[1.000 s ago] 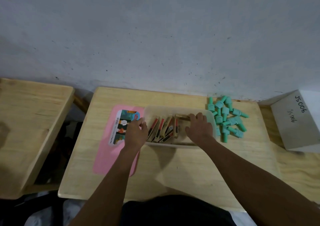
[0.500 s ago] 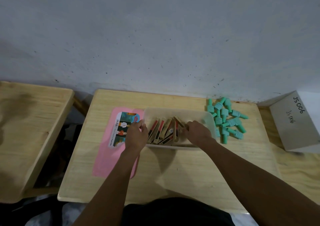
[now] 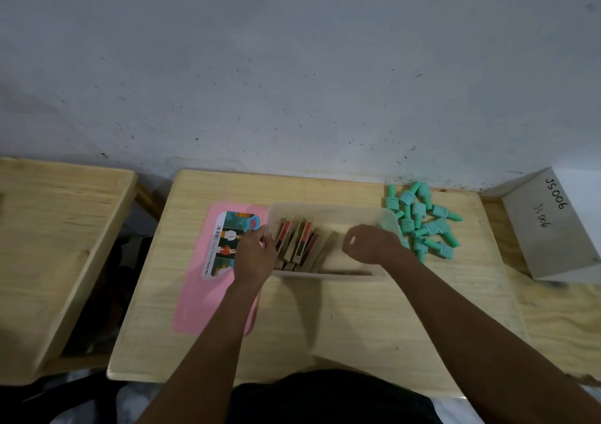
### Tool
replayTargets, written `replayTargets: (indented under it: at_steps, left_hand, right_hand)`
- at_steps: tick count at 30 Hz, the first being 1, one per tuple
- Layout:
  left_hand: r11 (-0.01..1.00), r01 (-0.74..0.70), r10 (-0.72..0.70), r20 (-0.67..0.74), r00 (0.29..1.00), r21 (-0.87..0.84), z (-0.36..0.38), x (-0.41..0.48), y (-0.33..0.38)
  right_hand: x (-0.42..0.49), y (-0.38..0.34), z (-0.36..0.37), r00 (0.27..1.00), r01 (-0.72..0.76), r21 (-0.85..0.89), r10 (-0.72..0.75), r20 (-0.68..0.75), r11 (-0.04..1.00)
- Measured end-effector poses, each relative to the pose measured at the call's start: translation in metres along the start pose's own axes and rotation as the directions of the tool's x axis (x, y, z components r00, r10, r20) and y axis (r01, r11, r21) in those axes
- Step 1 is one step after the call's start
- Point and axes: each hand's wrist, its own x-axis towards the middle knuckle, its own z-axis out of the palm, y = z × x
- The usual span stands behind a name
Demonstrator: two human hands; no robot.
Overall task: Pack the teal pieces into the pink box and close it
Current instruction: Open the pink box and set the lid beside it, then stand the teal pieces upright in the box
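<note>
Head view: the counter (image 3: 325,319) carries a pink lid (image 3: 208,300), lying flat at 10 o'clock. The left hand (image 3: 255,256) grips the left end wall of the translucent box (image 3: 328,210) at 12 o'clock, where wooden blocks (image 3: 297,241) lean inside. The right hand (image 3: 369,243) hovers over the box's right half with its fingers curled; whether it pinches anything cannot be told. The teal pieces (image 3: 419,220) lie piled outside at 2 o'clock, just beside the box. A white carton (image 3: 546,238) sits at 3 o'clock.

Bare forearms (image 3: 227,326); black clothing (image 3: 328,397) on the body.
</note>
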Motion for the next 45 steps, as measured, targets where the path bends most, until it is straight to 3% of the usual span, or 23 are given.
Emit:
replayTargets:
  at_steps: [2, 5, 9, 13, 15, 17, 18, 19, 23, 25, 29, 31, 36, 38, 41, 43, 45]
  left_hand:
    - [1.0, 0.008, -0.008, -0.003, 1.0, -0.002, 0.0, 0.0, 0.001]
    - [1.0, 0.017, -0.017, 0.001, 1.0, -0.006, 0.001, 0.0, 0.001]
    - [1.0, 0.019, -0.019, -0.004, 1.0, 0.006, 0.001, -0.001, 0.001]
    - [1.0, 0.016, -0.016, -0.001, 1.0, 0.003, 0.001, -0.002, 0.001]
    - [1.0, 0.023, -0.023, -0.001, 1.0, -0.015, 0.001, -0.002, 0.001]
    - [0.999, 0.028, -0.028, 0.0, 1.0, -0.024, 0.001, -0.002, 0.001]
    - [0.999, 0.027, -0.027, 0.001, 1.0, -0.021, 0.001, -0.002, 0.002]
    - [1.0, 0.025, -0.025, -0.001, 1.0, -0.018, 0.001, -0.002, 0.002]
    - [1.0, 0.028, -0.028, -0.008, 1.0, -0.006, 0.001, -0.003, 0.003]
    - [1.0, 0.027, -0.027, -0.004, 1.0, -0.007, 0.002, -0.003, 0.003]
    - [0.999, 0.034, -0.034, 0.011, 0.999, -0.001, 0.0, -0.003, 0.005]
    - [1.0, 0.03, -0.03, 0.02, 0.999, 0.005, 0.0, -0.003, 0.005]
    - [0.998, 0.045, -0.045, 0.02, 0.999, 0.035, -0.001, -0.002, 0.006]
    - [0.993, -0.005, 0.013, -0.071, 0.997, 0.117, -0.002, -0.004, 0.013]
    - [0.951, -0.152, 0.211, -0.205, 0.956, 0.268, 0.0, -0.007, 0.036]
    - [0.933, -0.254, 0.302, -0.171, 0.938, 0.255, 0.008, -0.008, 0.055]
    - [0.926, -0.356, 0.366, -0.064, 0.929, 0.125, 0.021, -0.011, 0.077]
  right_hand:
    - [-0.001, 0.007, 0.0, 0.977, -0.006, -0.202, 0.049, 0.208, 0.979]
    - [-0.003, 0.007, 0.008, 0.941, 0.048, -0.179, 0.016, 0.339, 0.983]
    - [-0.005, 0.001, 0.013, 0.969, 0.023, 0.052, -0.036, 0.245, 0.998]
    - [-0.001, -0.002, 0.028, 0.998, -0.009, 0.369, -0.015, 0.063, 0.929]
    - [-0.001, -0.006, 0.033, 0.992, -0.004, 0.623, 0.081, -0.096, 0.782]
    - [-0.005, -0.013, 0.031, 0.976, 0.035, 0.86, 0.166, -0.138, 0.508]
    - [-0.006, -0.015, 0.03, 0.974, 0.048, 0.906, 0.18, -0.135, 0.42]
    - [-0.006, -0.017, 0.03, 0.972, 0.052, 0.916, 0.191, -0.138, 0.397]
    - [-0.003, -0.019, 0.034, 0.954, -0.081, 0.84, 0.287, -0.091, 0.536]
    - [-0.002, -0.025, 0.035, 0.975, -0.133, 0.789, 0.224, -0.005, 0.6]
    - [-0.007, -0.046, 0.03, 0.999, 0.006, 0.804, 0.024, -0.025, 0.595]
    - [-0.012, -0.05, 0.027, 0.997, 0.077, 0.762, -0.055, -0.054, 0.643]
    - [-0.012, -0.028, 0.027, 0.984, 0.077, 0.639, 0.047, -0.175, 0.765]
    - [-0.021, -0.011, 0.023, 0.958, 0.14, 0.616, 0.052, -0.283, 0.775]
    - [-0.043, 0.019, 0.015, 0.904, 0.213, 0.604, 0.079, -0.419, 0.768]
    - [-0.058, 0.043, 0.014, 0.865, 0.222, 0.602, 0.129, -0.484, 0.767]
    - [-0.07, 0.066, 0.017, 0.84, 0.183, 0.624, 0.209, -0.501, 0.76]
